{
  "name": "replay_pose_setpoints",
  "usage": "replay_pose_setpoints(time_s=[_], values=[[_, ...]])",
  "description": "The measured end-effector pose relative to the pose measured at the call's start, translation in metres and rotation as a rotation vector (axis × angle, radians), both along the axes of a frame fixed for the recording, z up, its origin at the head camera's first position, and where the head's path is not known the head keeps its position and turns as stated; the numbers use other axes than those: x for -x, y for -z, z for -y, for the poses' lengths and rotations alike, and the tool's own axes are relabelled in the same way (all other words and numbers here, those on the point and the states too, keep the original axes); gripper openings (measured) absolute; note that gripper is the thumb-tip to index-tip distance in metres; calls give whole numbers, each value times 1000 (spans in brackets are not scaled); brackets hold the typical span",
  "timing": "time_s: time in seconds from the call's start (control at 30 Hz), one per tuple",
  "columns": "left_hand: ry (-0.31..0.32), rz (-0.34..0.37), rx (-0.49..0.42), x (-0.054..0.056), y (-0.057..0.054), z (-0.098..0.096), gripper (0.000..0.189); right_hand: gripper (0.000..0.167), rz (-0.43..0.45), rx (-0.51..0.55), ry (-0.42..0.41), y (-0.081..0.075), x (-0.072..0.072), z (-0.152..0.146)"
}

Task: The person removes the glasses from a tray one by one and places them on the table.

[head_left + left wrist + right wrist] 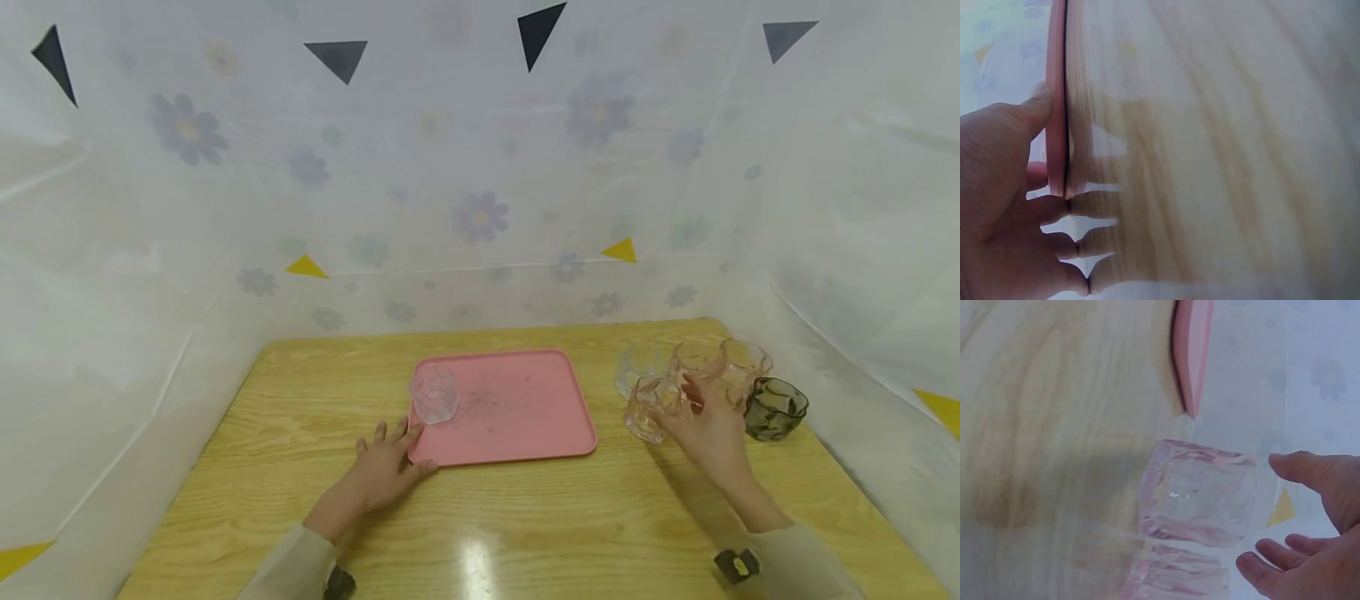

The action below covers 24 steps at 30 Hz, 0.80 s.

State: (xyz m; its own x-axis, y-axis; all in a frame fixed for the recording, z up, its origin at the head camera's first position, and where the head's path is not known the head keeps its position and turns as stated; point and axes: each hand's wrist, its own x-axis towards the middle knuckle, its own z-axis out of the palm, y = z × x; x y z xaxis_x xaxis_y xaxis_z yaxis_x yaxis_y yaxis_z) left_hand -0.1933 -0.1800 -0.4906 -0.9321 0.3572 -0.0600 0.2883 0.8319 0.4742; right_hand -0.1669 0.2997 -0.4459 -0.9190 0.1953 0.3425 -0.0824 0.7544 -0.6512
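Note:
My left hand [386,471] lies at the near left corner of the pink tray [517,446], its fingers spread on the table. In the left wrist view the thumb touches the rim of the tray [1056,144]. A clear glass [434,394] stands upright on the tray's left side. Over a cluster of glasses at the right is my right hand [712,433], partly hiding them. In the right wrist view, thumb and fingers of this hand [1316,512] are parted near the mouth of a pinkish glass [1200,494], with a gap showing.
Beside the nearest pinkish glass [643,421] stand a clear glass [633,371], further pinkish glasses [746,360] and a dark grey-green glass [776,410]. The wooden table [525,517] meets white flowered sheeting [420,208] at the back and sides.

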Motion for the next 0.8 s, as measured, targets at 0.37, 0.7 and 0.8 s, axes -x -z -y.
replay_pose_setpoints(time_s=[0.37, 0.7, 0.8], values=[[-8, 5, 10, 2, 5, 1, 80, 72, 63, 40, -179, -10, 20, 32], [-11, 1, -1, 3, 7, 0, 80, 78, 102, 105, -380, 0, 46, 81], [-9, -3, 0, 4, 7, 1, 79, 79, 110, 128, -437, 1, 53, 93]])
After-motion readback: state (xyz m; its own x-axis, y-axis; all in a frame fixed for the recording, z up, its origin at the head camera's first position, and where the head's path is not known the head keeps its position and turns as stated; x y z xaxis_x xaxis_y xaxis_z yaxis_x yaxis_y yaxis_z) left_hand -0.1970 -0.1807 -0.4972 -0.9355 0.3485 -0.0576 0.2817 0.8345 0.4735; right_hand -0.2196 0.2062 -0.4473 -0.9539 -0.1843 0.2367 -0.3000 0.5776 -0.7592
